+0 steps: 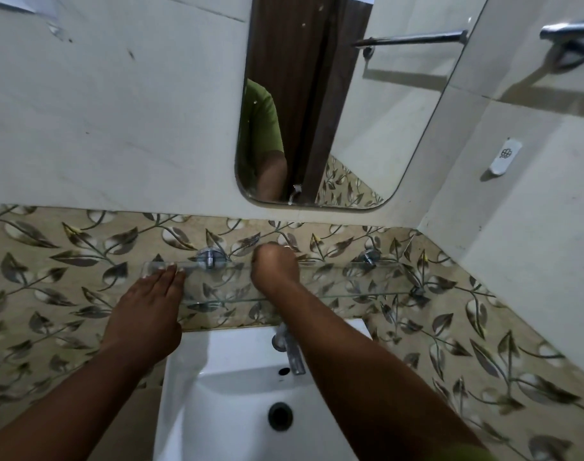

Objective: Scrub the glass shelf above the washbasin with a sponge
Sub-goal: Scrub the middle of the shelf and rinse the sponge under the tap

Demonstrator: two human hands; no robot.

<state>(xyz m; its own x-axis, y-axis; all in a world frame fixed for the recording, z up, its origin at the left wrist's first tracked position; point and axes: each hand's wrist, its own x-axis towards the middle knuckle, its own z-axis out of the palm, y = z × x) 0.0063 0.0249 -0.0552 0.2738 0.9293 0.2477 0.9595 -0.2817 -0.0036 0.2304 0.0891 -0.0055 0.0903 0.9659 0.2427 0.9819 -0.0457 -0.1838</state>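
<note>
The clear glass shelf (360, 281) runs across the leaf-patterned wall above the white washbasin (224, 387), held by two chrome brackets. My left hand (147, 311) lies flat on the shelf's left end with its fingers stretched out. My right hand (274, 267) is bunched into a fist on the middle of the shelf, pressed toward the wall. The sponge is hidden; I cannot see it inside the fist.
A chrome tap (289, 347) rises under my right forearm at the basin's back edge. A mirror (317, 104) hangs above the shelf. A towel rail (570, 38) and a small white holder (505, 156) sit on the right wall.
</note>
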